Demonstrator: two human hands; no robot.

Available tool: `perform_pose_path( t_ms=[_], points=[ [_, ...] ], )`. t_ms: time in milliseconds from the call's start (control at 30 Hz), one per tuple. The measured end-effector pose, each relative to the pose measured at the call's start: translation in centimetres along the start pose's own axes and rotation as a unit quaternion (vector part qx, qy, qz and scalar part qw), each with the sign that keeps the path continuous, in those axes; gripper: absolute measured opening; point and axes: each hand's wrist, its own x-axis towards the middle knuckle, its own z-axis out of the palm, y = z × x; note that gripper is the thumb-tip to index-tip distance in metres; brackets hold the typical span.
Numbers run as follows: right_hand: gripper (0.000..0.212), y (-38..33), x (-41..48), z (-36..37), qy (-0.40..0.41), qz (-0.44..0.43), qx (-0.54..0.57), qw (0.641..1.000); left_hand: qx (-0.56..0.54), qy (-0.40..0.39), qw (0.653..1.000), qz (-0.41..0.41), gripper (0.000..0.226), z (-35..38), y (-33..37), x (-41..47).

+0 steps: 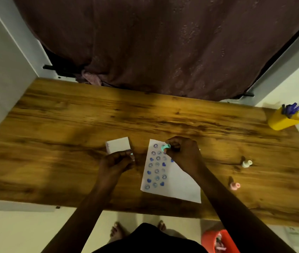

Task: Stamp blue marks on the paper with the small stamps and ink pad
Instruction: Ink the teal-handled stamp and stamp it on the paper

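Your right hand (182, 152) pinches a small teal plastic stamp (165, 147) over the far end of the white paper sheet (177, 183), landmark here, lying on the wooden table (72, 125). Left of the paper, your left hand (116, 162) clamps the white box-shaped ink pad (118, 147). Rows of blue marks fill the paper's left half. A tilted stamp would likely print patchy, or overlap neighbouring marks.

White paper (174, 181) flat on desk, blue smileys & hearts in rows. Teal stamp (165, 147) over its top; cream stamp (246, 163) & pink stamp (234, 186) lie to the right
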Motion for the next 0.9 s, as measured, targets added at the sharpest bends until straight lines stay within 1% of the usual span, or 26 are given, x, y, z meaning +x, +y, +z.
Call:
perform_pose_path(
  t_ms=[133,233,300,467,667,900],
  points=[
    [0.020,3.5,-1.5,-1.6,0.045,0.036,-0.060,0.997,0.020,-0.018,1.000,0.004,0.040,1.8,-0.3,0.3],
    [0.020,5.0,-2.4,-1.8,0.042,0.048,-0.093,0.994,0.036,-0.028,0.999,0.006,0.040,2.9,-0.4,0.2],
    [0.020,5.5,-2.7,-1.6,0.033,0.049,-0.116,0.991,0.044,-0.031,0.999,0.009,0.035,3.6,-0.5,0.2],
    [0.028,6.1,-3.0,-0.7,-0.013,0.067,-0.112,0.991,0.039,-0.038,0.998,0.008,0.020,4.4,-0.6,0.2],
    [0.030,6.3,-2.4,0.0,-0.026,0.056,-0.124,0.990,0.032,-0.049,0.998,0.009,0.027,4.7,-0.7,0.3],
    [0.028,7.0,-2.1,0.6,-0.030,0.056,-0.128,0.990,0.026,-0.031,0.999,0.001,0.025,4.4,-1.0,0.6]
  ],
)
